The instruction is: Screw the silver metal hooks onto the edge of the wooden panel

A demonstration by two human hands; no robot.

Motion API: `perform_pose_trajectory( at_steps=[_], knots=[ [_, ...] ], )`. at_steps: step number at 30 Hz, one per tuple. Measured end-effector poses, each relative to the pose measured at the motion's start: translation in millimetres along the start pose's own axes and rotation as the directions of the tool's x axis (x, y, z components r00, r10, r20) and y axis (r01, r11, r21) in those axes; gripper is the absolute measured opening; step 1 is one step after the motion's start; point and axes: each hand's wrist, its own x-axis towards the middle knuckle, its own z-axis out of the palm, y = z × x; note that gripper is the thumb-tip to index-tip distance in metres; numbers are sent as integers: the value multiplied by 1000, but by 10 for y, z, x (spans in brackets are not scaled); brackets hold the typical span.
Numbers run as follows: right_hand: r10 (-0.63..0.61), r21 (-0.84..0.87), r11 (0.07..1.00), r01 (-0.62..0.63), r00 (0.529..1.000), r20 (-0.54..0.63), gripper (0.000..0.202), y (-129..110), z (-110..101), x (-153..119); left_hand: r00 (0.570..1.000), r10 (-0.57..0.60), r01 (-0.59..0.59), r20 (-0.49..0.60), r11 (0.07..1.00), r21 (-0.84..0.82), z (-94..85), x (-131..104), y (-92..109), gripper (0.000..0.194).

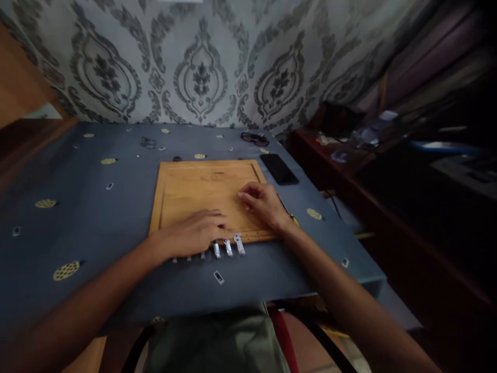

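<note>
Light dim. Wall [201, 77], gray damask patt., behind blue-gray cloth-covered tbl [104, 212]; dk reddish-brn furn. [330, 158] R, wood furn. [23, 77] L.

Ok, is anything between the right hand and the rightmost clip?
Nothing visible: only bare board lies between the right hand and the rightmost clip. The left hand reaches close to that clip from the left, though; whether it touches is unclear.

Honey-brown board [194, 194], silvery pieces [228, 248], blue-grey tablecloth [112, 207] with yellow motifs [45, 203], grey damask-patterned backdrop [201, 75]
</note>
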Motion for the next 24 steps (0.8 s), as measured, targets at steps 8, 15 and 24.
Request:
perform_pose_trajectory(
  at_steps=[8,15,24],
  knots=[
    [-11,128,992,7,999,31,51,-111,-32,-168,1000,4,-4,27,1000,-10,-5,2,-19,39],
    [-16,193,981,-11,990,138,42,-92,-113,-206,1000,16,-16,26,1000,-7,16,-2,-38,45],
    [-55,316,949,7,988,144,40,-220,-155,-278,999,46,-45,-25,998,33,41,-16,-63,45]
  ],
)
